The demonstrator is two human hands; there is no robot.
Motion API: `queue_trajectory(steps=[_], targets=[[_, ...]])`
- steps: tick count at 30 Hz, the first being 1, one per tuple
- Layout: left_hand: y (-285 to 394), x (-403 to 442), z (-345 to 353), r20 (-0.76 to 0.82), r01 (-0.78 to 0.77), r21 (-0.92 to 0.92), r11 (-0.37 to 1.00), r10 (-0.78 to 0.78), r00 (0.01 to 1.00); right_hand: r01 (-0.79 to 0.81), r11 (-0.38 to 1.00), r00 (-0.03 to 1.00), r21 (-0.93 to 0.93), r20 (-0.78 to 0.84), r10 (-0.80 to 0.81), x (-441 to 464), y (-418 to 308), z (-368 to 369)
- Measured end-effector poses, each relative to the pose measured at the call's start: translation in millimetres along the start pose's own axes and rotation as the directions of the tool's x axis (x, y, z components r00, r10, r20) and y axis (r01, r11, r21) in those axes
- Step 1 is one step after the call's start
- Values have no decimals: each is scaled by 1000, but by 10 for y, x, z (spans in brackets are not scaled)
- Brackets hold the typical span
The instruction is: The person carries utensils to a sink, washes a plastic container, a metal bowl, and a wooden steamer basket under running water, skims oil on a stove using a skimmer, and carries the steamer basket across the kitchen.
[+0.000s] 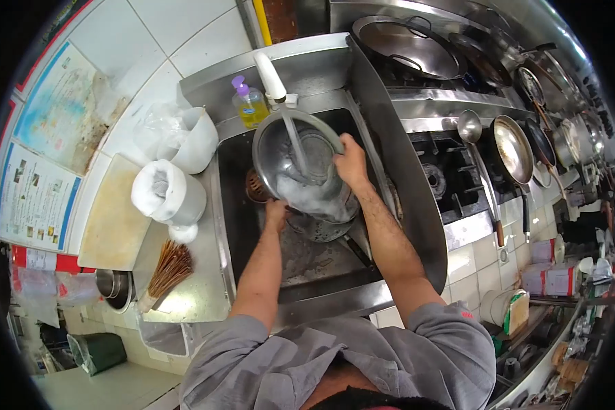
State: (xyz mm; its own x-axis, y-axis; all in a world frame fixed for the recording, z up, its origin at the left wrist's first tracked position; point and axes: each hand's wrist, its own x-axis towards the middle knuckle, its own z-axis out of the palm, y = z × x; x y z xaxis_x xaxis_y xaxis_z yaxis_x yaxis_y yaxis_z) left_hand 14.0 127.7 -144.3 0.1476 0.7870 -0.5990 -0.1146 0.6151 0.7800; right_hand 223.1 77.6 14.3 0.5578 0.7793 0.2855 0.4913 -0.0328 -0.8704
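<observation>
Under the white faucet [270, 76], a large round metal bowl [270, 154] is tilted in the sink [307, 263]. Water streams into it, and whitish water lies in its lower part. My right hand [349, 161] grips the bowl's right rim. My left hand [276, 214] is closed at its lower left edge, fingers partly hidden. Beneath the bowl, a pan with a black handle [359, 253] shows in the sink. A brown slotted thing [255, 186] lies left of the bowl.
A soap bottle with a purple pump [250, 104] stands behind the sink. White containers [169, 195], a bundle of brown bristles [169, 270] and a cutting board [115, 215] are at the left. At the right are a stove [444, 171], a ladle [470, 128] and pans [512, 150].
</observation>
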Motion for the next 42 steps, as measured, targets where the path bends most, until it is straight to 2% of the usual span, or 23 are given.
queue_trajectory(steps=[1,4,6,8,10,12,13,14,15,17,20,22,24,25,27,28,30,32,36,39,40,41,42], targets=[[-228,26,188,44,27,-61,998,-24,999,115,990,980,-76,174,-100,25,-156,-86],[-820,84,548,95,96,-94,991,-87,992,265,924,947,-274,253,-197,126,-322,-104],[-836,-87,525,98,127,-67,990,-120,988,181,920,963,-346,253,-95,159,-267,-115],[-440,-442,287,28,250,-90,964,-248,968,-98,884,974,-458,138,180,177,-76,-144],[-431,37,-362,-60,278,43,960,-276,959,-220,880,934,-422,170,314,33,361,-150],[272,-432,-535,-132,-73,203,976,101,986,-485,864,860,-138,107,500,-337,1148,187],[614,-703,-525,-131,-134,349,927,190,973,-711,698,692,82,259,674,-545,870,153],[861,-841,-518,-116,-191,487,852,279,953,-685,726,711,63,271,649,-786,1521,559],[923,-843,-537,-132,-188,492,850,286,949,-876,482,401,-7,544,737,-861,1445,614],[957,-893,-479,41,-525,747,409,759,649,-876,481,404,34,599,692,-955,1165,888],[1056,-1160,-72,131,-458,867,194,799,587,-836,365,530,409,776,343,-641,443,1154],[1043,-1070,161,169,-376,911,172,675,718,-882,164,460,441,736,496,-202,163,1289],[1017,-1079,393,245,-407,909,91,673,698,-796,348,577,495,795,188,192,89,1375],[1041,-1065,476,321,-435,901,8,661,678,-789,355,586,502,789,188,347,142,1411],[1113,-904,555,446,-600,798,56,615,650,-674,672,683,306,605,410,505,257,1435],[1193,-785,612,557,-732,672,112,575,600,-667,678,691,309,596,408,557,274,1380],[1423,-544,767,518,-766,607,212,624,584,-594,746,694,300,661,286,555,131,1100],[1598,-236,845,318,-443,208,872,367,874,-597,732,682,329,688,248,569,107,949],[1652,-91,1081,242,-371,44,928,350,905,-372,881,747,294,657,96,708,343,796],[1556,81,1138,217,-419,154,895,383,898,-275,959,781,77,600,176,745,494,732],[1523,153,1110,348,-651,479,589,553,757,-147,988,793,51,603,86,755,533,736],[1491,220,1084,535,-737,664,126,608,586,-15,999,793,29,609,-5,771,584,752],[1507,59,1075,536,-735,667,124,606,588,-19,999,793,32,609,-5,779,543,723]])
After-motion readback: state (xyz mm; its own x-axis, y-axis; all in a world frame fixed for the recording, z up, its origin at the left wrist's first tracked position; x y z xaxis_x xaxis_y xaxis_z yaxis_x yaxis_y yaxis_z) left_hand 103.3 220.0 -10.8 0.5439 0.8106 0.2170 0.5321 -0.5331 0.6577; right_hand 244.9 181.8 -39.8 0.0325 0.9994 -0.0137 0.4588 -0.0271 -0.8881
